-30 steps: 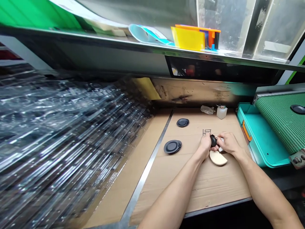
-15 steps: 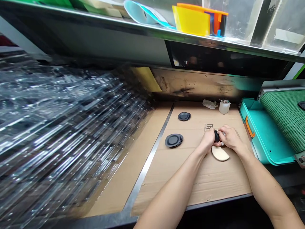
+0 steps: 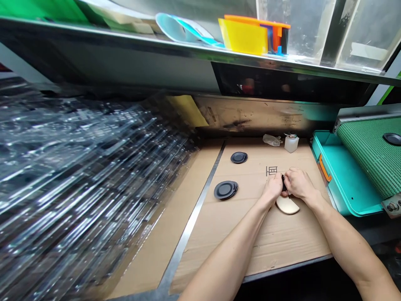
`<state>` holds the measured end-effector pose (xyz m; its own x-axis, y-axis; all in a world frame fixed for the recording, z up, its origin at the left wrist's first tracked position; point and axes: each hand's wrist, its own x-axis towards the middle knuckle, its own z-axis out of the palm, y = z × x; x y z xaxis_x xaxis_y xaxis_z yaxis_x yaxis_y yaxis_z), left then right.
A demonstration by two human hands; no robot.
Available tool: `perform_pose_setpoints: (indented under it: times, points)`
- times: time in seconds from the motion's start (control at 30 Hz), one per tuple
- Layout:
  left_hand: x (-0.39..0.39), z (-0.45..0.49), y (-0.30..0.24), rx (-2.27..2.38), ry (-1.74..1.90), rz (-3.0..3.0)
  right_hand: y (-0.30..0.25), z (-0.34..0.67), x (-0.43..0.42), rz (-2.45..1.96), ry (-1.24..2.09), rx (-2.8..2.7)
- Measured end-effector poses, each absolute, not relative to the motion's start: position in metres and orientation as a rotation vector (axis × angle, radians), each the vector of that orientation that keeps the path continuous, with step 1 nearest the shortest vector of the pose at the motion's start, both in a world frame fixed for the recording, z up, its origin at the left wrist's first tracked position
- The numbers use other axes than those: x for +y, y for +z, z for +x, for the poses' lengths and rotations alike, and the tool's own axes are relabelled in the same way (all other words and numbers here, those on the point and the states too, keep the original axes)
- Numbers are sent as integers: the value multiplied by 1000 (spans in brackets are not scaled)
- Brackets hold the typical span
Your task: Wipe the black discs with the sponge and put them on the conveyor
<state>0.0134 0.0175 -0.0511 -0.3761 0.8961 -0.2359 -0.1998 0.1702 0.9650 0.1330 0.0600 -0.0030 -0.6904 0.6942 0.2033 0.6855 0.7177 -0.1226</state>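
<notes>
Piece (image 3: 283,183) between left hand (image 3: 273,187) and right hand (image 3: 298,183), pad (image 3: 287,205) just in front, discs (image 3: 226,190) left, bottle (image 3: 291,144) behind, bin (image 3: 354,198) right, conveyor (image 3: 372,144) beyond!

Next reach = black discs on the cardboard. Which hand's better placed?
Left, I'd say. The left hand is nearer the black discs, which lie on its side of the cardboard; the right hand is beyond it, towards the teal bin. Both hands are at the small black piece.

We seem to be in a factory workshop: a green mesh conveyor belt (image 3: 369,140) runs beside a cardboard-covered worktop (image 3: 250,234), with a teal bin (image 3: 347,179) and massed clear plastic pieces (image 3: 87,175) around us.
</notes>
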Motion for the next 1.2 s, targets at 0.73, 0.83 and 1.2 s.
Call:
perform_pose_setpoints:
  times: [0.73, 0.83, 1.2]
  points:
    - [8, -32, -23, 537, 1432, 38, 13, 162, 65, -1466, -37, -2577]
    - [12, -33, -28, 527, 1525, 35, 20, 162, 50, -1278, 145, -2625]
    - [22, -31, -36, 576, 1695, 108, 17, 147, 32, -957, 563, -2560]
